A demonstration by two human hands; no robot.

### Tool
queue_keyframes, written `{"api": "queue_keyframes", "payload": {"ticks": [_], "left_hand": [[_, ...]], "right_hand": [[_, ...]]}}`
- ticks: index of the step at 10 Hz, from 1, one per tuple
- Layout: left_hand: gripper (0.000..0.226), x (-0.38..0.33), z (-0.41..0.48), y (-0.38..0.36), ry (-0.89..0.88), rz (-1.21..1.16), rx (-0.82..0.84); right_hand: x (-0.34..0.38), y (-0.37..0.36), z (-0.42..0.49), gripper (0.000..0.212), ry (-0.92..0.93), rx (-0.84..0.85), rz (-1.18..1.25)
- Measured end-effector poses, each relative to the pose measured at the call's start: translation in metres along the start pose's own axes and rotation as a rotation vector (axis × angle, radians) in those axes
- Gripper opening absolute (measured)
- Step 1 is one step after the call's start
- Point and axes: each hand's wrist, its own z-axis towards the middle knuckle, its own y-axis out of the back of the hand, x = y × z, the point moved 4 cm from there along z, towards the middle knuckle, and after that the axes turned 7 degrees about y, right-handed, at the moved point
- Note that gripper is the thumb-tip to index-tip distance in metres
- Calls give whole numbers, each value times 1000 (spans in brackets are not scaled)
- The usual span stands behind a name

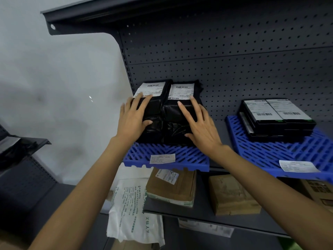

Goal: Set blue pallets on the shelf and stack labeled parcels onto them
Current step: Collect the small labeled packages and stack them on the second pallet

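Observation:
Two black bagged parcels with white labels lie side by side on a blue pallet [189, 157] at the left end of the shelf. My left hand [132, 120] rests flat on the left parcel [156, 107], fingers spread. My right hand [200, 125] lies flat on the right parcel [174, 120], fingers spread too. Neither hand grips anything. A second blue pallet [270, 152] to the right carries a stack of black labeled parcels [275, 116].
A dark pegboard [234, 60] backs the shelf, with another shelf overhead. On the shelf below lie brown parcels [232, 195] and a white printed bag [129, 210]. A grey wall is to the left, with a dark rack [19, 147] at the left edge.

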Motion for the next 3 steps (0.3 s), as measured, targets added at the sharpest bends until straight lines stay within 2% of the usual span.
{"api": "queue_keyframes", "payload": {"ticks": [1,3], "left_hand": [[75,-24,-14,11,-41,-39,-24],[58,-80,-51,37,-83,-68,-85]], "right_hand": [[2,9,-18,111,42,31,-4],[-15,45,-62,80,28,103,64]]}}
